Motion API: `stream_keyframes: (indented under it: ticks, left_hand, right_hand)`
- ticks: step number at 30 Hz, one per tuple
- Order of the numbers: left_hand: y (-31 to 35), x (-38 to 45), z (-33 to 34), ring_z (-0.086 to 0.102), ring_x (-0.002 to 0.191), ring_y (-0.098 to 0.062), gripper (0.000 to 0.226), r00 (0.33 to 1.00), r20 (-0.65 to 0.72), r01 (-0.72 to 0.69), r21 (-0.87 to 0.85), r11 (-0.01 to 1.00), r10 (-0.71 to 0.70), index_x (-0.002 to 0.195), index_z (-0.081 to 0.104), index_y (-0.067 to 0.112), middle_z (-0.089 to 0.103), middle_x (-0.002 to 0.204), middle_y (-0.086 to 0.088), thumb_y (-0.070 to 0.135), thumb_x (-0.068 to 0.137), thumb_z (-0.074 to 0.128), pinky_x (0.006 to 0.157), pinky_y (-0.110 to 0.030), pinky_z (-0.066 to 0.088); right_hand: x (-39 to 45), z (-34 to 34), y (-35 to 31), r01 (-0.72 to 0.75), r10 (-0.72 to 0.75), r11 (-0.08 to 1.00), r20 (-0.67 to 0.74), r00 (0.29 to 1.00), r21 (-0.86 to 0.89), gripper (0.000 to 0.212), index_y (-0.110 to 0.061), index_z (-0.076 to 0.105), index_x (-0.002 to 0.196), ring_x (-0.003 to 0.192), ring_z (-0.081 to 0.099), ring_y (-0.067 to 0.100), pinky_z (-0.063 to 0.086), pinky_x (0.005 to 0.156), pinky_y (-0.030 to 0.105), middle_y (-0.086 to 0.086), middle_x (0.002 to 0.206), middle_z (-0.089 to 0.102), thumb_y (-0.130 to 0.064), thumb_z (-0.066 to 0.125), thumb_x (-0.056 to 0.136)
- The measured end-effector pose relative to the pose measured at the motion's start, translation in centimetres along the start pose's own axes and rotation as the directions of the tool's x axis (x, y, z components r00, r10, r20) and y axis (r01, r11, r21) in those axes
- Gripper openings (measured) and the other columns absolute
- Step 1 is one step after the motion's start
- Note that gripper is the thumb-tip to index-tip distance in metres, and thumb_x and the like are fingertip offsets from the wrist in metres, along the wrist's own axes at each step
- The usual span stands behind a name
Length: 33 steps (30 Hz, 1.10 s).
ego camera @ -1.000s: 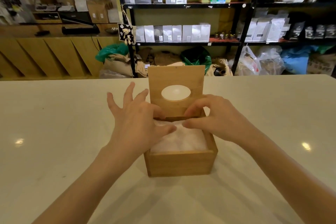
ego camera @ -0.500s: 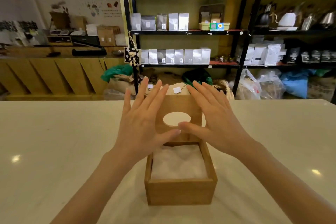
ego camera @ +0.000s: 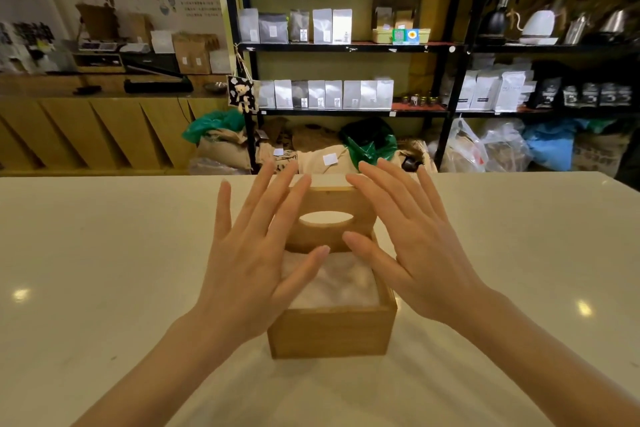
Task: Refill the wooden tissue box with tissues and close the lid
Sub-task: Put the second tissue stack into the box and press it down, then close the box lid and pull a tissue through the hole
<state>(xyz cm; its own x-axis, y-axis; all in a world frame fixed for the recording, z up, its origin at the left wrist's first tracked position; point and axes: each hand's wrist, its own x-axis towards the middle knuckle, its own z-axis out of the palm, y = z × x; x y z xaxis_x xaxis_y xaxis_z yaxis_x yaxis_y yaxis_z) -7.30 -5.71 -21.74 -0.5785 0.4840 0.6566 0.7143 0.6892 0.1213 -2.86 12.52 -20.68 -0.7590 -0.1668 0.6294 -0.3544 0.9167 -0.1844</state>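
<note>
1. A wooden tissue box (ego camera: pixel 330 334) sits on a pale countertop (ego camera: pixel 104 270), directly in front of the person and near the counter's middle.
2. White tissues (ego camera: pixel 334 282) fill the box nearly to its rim.
3. The lid (ego camera: pixel 330 236), with an oval opening, stands raised at the far edge of the box, leaving the box uncovered.
4. The left hand (ego camera: pixel 254 263) hovers over the box's left side, palm down, fingers spread apart and gripping nothing; its thumb tip lies over the tissues.
5. The right hand (ego camera: pixel 412 253) mirrors it over the right side, fingers likewise spread and holding nothing, the thumb pointing toward the lid's lower edge.
6. Whether the fingertips touch the lid cannot be told.
7. Behind the counter, black shelving (ego camera: pixel 346 47) carries rows of pale pouches, with sacks and plastic bags on the floor below.
</note>
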Motion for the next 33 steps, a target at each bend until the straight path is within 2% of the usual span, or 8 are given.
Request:
stream_keyframes:
  ticks: [7, 10, 15, 24, 27, 29, 31, 33]
  left_hand:
    - [1.2, -6.1, 0.5, 0.006, 0.142, -0.014, 0.055, 0.996, 0.073, -0.046, -0.058, 0.997, 0.05, 0.141, 0.02, 0.018, 0.016, 0.152, 0.003, 0.045, 0.093, 0.014, 0.114, -0.042, -0.006]
    - [1.3, -7.8, 1.1, 0.004, 0.142, -0.013, 0.054, 0.991, 0.118, -0.061, -0.032, 0.998, 0.064, 0.141, 0.019, 0.019, 0.008, 0.155, 0.007, 0.045, 0.093, 0.013, 0.114, -0.042, -0.008]
    - [1.6, -8.3, 1.8, 0.011, 0.141, -0.018, 0.052, 0.987, 0.146, -0.076, 0.03, 0.997, 0.071, 0.137, 0.029, 0.015, 0.032, 0.146, -0.007, 0.04, 0.094, 0.015, 0.112, -0.048, -0.002]
    - [1.7, -8.5, 1.7, 0.03, 0.133, -0.017, 0.051, 0.988, 0.15, -0.047, 0.042, 0.998, 0.04, 0.133, 0.039, 0.013, 0.043, 0.141, -0.006, 0.037, 0.093, 0.018, 0.111, -0.049, 0.001]
    - [1.7, -8.4, 1.6, 0.035, 0.129, -0.017, 0.051, 0.989, 0.137, -0.062, 0.044, 0.997, 0.055, 0.13, 0.044, 0.012, 0.049, 0.137, -0.007, 0.037, 0.093, 0.02, 0.109, -0.049, 0.006]
    - [1.6, -8.0, 1.3, 0.043, 0.122, -0.016, 0.048, 0.994, 0.073, -0.087, 0.019, 0.996, 0.085, 0.124, 0.053, 0.013, 0.056, 0.13, -0.005, 0.034, 0.093, 0.023, 0.106, -0.048, 0.012]
    - [1.5, -7.1, 0.8, 0.054, 0.109, -0.015, 0.042, 0.994, 0.02, -0.103, -0.033, 0.994, 0.103, 0.111, 0.064, 0.013, 0.065, 0.118, -0.002, 0.031, 0.091, 0.032, 0.1, -0.044, 0.025]
    - [1.4, -5.7, -0.1, 0.062, 0.088, -0.017, 0.034, 0.998, 0.021, -0.06, -0.128, 0.99, 0.063, 0.093, 0.07, 0.015, 0.073, 0.1, -0.001, 0.03, 0.087, 0.041, 0.085, -0.035, 0.039]
  right_hand:
    - [-5.5, 1.2, -0.3, 0.146, -0.145, 0.989, 0.027, 0.989, -0.03, 0.055, -0.017, 0.035, 0.134, 0.137, 0.028, 0.016, 0.018, 0.113, 0.048, 0.003, 0.14, 0.045, -0.048, 0.036, 0.089]
    - [-7.5, 2.1, -0.1, 0.185, -0.183, 0.981, 0.042, 0.982, -0.064, 0.057, -0.013, 0.041, 0.133, 0.136, 0.031, 0.017, 0.022, 0.111, 0.049, 0.004, 0.139, 0.046, -0.048, 0.037, 0.089]
    - [-8.5, 2.7, 0.1, 0.209, -0.205, 0.972, 0.053, 0.977, -0.103, 0.056, -0.011, 0.044, 0.131, 0.135, 0.032, 0.017, 0.023, 0.111, 0.048, 0.005, 0.138, 0.047, -0.047, 0.035, 0.09]
    - [-8.6, 2.8, -0.1, 0.186, -0.183, 0.979, 0.038, 0.982, -0.088, 0.055, -0.008, 0.05, 0.128, 0.13, 0.038, 0.018, 0.024, 0.109, 0.05, 0.009, 0.135, 0.051, -0.045, 0.033, 0.091]
    - [-8.2, 2.7, -0.1, 0.205, -0.207, 0.972, -0.006, 0.978, -0.114, 0.05, -0.008, 0.058, 0.12, 0.12, 0.05, 0.02, 0.027, 0.107, 0.05, 0.009, 0.126, 0.06, -0.042, 0.035, 0.09]
    - [-7.7, 2.4, -0.2, 0.215, -0.222, 0.968, -0.043, 0.974, -0.128, 0.045, -0.009, 0.064, 0.111, 0.108, 0.06, 0.021, 0.03, 0.104, 0.049, 0.007, 0.116, 0.066, -0.039, 0.037, 0.09]
    - [-6.7, 1.9, -0.3, 0.228, -0.235, 0.967, -0.059, 0.97, -0.11, 0.04, -0.011, 0.068, 0.1, 0.092, 0.064, 0.022, 0.035, 0.098, 0.047, 0.005, 0.103, 0.071, -0.034, 0.037, 0.091]
    - [-5.1, 1.2, -0.6, 0.229, -0.229, 0.973, -0.025, 0.973, -0.023, 0.035, -0.011, 0.068, 0.087, 0.075, 0.061, 0.021, 0.041, 0.087, 0.041, 0.002, 0.085, 0.071, -0.029, 0.038, 0.091]
